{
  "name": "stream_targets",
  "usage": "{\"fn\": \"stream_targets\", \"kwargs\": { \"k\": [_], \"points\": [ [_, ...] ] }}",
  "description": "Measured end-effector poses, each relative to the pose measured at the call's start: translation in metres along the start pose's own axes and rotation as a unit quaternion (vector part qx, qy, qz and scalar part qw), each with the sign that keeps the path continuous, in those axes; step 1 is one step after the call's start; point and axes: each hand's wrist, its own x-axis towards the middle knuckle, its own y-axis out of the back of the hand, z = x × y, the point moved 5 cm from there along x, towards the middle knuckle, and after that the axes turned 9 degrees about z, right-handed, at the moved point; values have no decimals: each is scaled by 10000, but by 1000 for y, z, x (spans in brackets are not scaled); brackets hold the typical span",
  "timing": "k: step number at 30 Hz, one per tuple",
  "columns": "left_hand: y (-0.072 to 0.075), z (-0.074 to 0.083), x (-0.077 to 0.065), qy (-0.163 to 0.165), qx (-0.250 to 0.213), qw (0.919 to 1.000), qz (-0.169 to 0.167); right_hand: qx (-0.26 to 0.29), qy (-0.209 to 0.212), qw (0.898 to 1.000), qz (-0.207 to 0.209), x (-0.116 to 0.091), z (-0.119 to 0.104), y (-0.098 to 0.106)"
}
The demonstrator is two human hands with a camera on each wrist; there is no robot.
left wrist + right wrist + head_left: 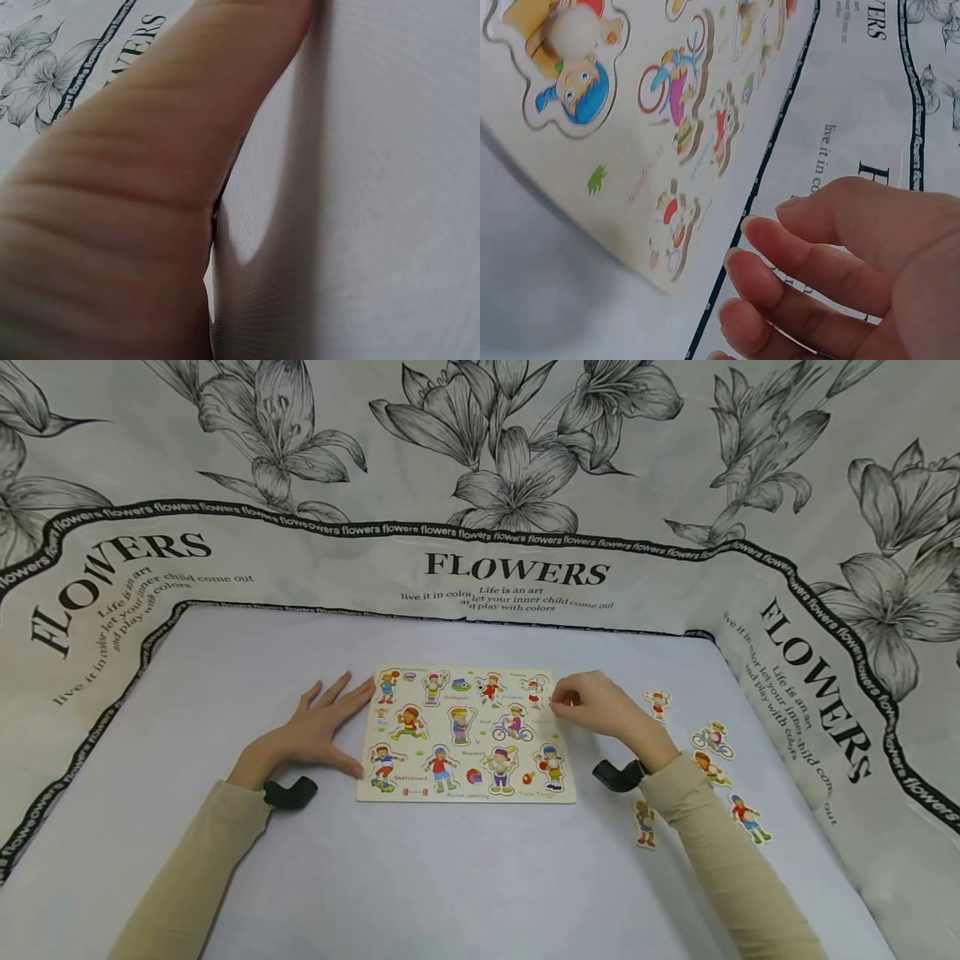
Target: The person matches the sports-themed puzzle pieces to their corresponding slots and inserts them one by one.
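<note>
Our puzzle board (438,735) lies on the tabletop (465,877), toward its far edge; our left hand (318,727), spread and holding nothing, touches the board's left edge, where light, even pressure should steady it; our right hand (596,703), loosely curved with nothing visible in it, is beside the board's right edge; loose cutout pieces (712,742) lie toward the tabletop's right edge.
</note>
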Motion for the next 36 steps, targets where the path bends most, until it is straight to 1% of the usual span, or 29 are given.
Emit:
{"fn": "stream_targets", "kwargs": {
  "k": [6, 12, 20, 27, 30, 33, 36],
  "points": [
    [0, 1, -1, 23, -22, 10000, -32, 4, -417, 9987, 286, 5, 29, 13],
    [1, 2, -2, 32, -64, 10000, -37, 3, -800, 9948, 626, 5, 55, 28],
    [1, 1, -1, 56, -61, 10000, -38, -26, -1197, 9860, 1163, 0, 92, 43],
    [-1, -2, -1, 37, -51, 10000, 2, -114, -1614, 9748, 1538, -10, 120, 51],
    [-1, -2, 0, 48, -43, 10000, -21, -249, -1855, 9696, 1576, -15, 132, 52],
    [-1, -3, -1, 69, -35, 10000, -57, -343, -2135, 9653, 1465, -22, 143, 52],
    [-1, -3, -1, 88, -48, 9999, -71, -381, -2249, 9643, 1346, -28, 152, 53]
  ]
}}
